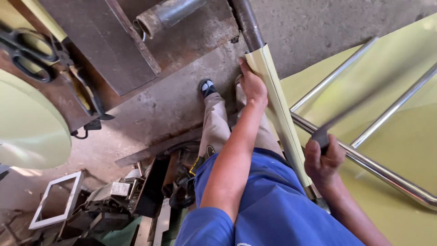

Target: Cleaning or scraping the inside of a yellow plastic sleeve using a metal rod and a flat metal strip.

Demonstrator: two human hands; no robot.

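Note:
My left hand (pixel 251 85) presses on the upper end of a pale yellow sheet-metal strip (pixel 281 114) that is curved around a dark steel pipe (pixel 247 20). The pipe runs from the top of the view down toward my body. My right hand (pixel 324 158) is closed around the dark handle of a tool (pixel 346 114), which is blurred and raised to the upper right, apart from the strip. My legs in beige trousers and dark shoes stand on the concrete floor below.
A pale yellow metal sheet (pixel 400 150) with shiny steel tubes (pixel 373 168) lies on the right. On the left are black scissors (pixel 27 52) on a rusty bench (pixel 104 50), a round pale disc (pixel 27 127), a second pipe (pixel 166 16) and scrap metal (pixel 91 205).

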